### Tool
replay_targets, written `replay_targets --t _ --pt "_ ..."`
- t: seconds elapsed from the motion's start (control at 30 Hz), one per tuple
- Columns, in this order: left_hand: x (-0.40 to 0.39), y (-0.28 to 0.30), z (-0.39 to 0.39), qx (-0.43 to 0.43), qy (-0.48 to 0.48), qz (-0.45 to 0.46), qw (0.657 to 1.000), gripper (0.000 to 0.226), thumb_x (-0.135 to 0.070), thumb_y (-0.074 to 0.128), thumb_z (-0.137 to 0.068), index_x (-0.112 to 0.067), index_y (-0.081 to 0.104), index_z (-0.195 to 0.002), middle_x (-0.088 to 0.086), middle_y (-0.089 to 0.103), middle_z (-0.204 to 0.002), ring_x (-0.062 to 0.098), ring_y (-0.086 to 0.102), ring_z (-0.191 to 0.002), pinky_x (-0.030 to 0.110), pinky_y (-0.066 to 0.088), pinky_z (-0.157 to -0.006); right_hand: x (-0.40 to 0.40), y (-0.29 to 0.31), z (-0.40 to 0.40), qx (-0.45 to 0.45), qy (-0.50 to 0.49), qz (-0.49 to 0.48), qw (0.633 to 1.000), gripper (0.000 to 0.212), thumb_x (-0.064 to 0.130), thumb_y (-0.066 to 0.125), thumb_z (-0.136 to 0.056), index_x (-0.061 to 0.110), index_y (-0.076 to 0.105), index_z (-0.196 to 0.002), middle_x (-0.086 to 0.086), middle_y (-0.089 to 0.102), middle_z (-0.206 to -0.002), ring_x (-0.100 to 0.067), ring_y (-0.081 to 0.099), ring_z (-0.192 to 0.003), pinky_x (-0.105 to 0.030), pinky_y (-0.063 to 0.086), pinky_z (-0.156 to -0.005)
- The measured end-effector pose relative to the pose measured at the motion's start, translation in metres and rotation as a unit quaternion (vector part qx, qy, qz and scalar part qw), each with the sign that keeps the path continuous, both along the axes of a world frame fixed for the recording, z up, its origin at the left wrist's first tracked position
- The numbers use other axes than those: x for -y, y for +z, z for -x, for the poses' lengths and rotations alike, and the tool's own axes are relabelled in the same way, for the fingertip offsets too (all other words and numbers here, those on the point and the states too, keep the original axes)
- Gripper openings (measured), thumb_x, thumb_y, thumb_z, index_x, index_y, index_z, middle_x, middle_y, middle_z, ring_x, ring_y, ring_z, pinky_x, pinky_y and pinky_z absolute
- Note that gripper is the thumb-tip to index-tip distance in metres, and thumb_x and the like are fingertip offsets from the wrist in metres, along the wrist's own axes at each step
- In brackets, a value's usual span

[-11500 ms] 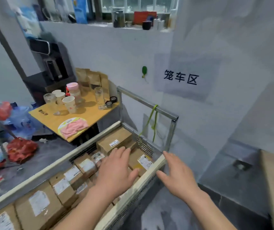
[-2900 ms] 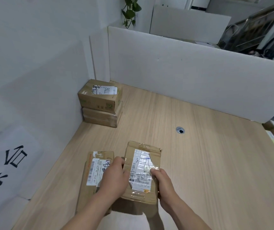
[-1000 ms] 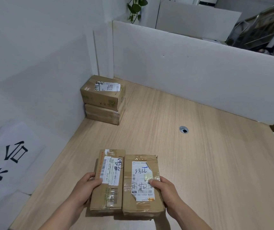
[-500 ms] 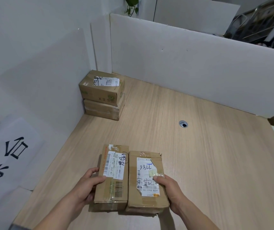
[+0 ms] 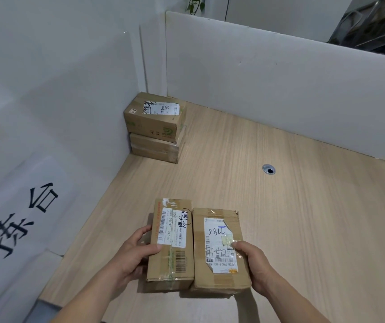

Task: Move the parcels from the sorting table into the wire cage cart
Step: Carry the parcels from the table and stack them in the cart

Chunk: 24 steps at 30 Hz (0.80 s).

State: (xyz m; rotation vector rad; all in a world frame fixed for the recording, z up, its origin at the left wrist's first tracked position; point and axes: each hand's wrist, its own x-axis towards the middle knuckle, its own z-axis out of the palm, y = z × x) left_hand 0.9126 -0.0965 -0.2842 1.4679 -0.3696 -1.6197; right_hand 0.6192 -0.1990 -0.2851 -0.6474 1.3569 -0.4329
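Now we've squared the two parcels (image 5: 196,243) flush side by side and got them up off the sorting table (image 5: 303,217), well short of the corner stack (image 5: 155,127), left hand (image 5: 132,251) and right hand (image 5: 254,262) clamping the outer sides, so the carry to the cart looks next.

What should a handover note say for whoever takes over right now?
Left hand has its grip on the narrow parcel; right hand grips the wider parcel beside it. The two touch, side by side, at the near edge of the sorting table. Two stacked parcels wait in the far corner. Cart not in view. Left: carry this pair over, then the stack.
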Motion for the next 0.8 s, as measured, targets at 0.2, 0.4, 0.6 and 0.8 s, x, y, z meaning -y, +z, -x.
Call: replay_targets --t 0.2,0.4,0.6,0.8 --pt "-0.001 0.008 -0.003 0.015 0.004 0.029 0.999 0.117 -0.029 0.102 -0.028 -0.034 0.051 -0.134 0.016 0.074 -0.11 0.038 0.073 -0.098 0.051 0.058 -0.082 0.001 0.013 -0.006 0.005 0.0 0.055 0.998 0.034 0.013 0.068 -0.085 -0.006 0.069 -0.113 -0.028 0.074 -0.104 -0.047 0.07 -0.101 -0.058 0.054 -0.095" --pt "0.001 0.029 -0.004 0.051 0.029 0.076 0.995 0.091 -0.029 0.089 -0.042 -0.031 0.058 -0.127 0.008 0.076 -0.107 0.029 0.075 -0.09 0.035 0.058 -0.062 0.004 0.032 -0.009 -0.009 -0.022 0.12 0.993 0.021 0.009 0.066 -0.089 -0.005 0.072 -0.103 -0.026 0.075 -0.1 -0.051 0.068 -0.103 -0.061 0.052 -0.093" --pt "-0.003 0.041 -0.005 0.076 0.042 0.106 0.991 0.088 -0.035 0.088 -0.042 -0.031 0.059 -0.125 0.006 0.073 -0.115 0.026 0.074 -0.093 0.034 0.056 -0.062 0.007 0.055 -0.004 0.011 -0.036 0.155 0.987 0.026 0.016 0.073 -0.082 -0.002 0.074 -0.101 -0.026 0.074 -0.104 -0.045 0.07 -0.097 -0.062 0.051 -0.093" --pt "-0.018 0.051 -0.003 0.104 0.078 0.122 0.984 0.088 -0.036 0.089 -0.044 -0.032 0.059 -0.127 0.008 0.071 -0.119 0.029 0.071 -0.103 0.036 0.056 -0.065 0.017 0.072 -0.002 0.026 0.0 0.18 0.983 0.03 0.016 0.072 -0.083 -0.005 0.071 -0.104 -0.027 0.074 -0.103 -0.041 0.07 -0.091 -0.06 0.052 -0.091"
